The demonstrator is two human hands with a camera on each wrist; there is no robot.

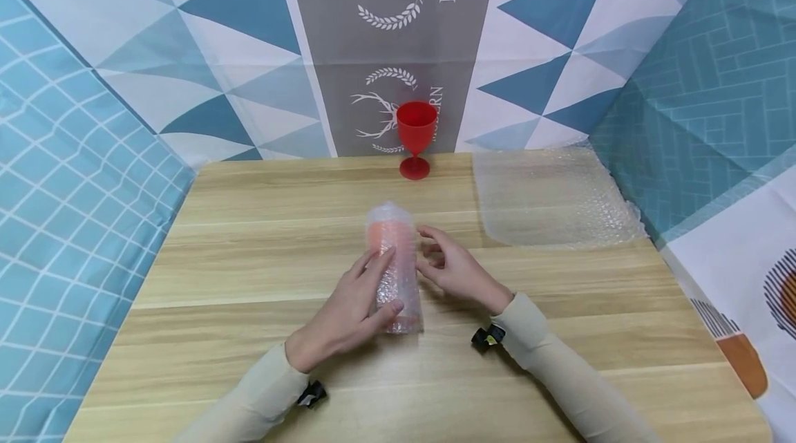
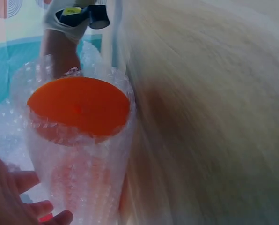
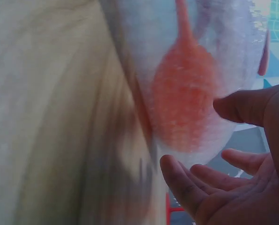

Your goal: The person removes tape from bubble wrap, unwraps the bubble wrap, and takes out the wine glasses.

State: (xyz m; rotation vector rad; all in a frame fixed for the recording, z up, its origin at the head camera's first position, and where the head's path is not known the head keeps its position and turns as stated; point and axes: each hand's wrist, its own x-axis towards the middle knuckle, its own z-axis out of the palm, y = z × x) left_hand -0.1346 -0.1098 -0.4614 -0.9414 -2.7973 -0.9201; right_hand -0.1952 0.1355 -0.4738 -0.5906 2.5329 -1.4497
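An orange-red goblet (image 1: 392,239) lies on its side on the wooden table, rolled in clear bubble wrap (image 1: 407,284). Its round base (image 2: 81,110) shows through the near end of the roll in the left wrist view; the stem and bowl (image 3: 184,98) show in the right wrist view. Over the roll's left side rests my left hand (image 1: 348,312), fingers fairly straight and spread. At the right side of the roll, my right hand (image 1: 454,270) has its fingers apart and slightly bent, thumb and fingertips close to the wrap. Whether they touch it I cannot tell.
A red goblet (image 1: 417,132) stands upright at the back edge of the table (image 1: 249,277). A flat sheet of bubble wrap (image 1: 553,198) lies at the back right, reaching the table's edge. Patterned cloth hangs behind and along both sides.
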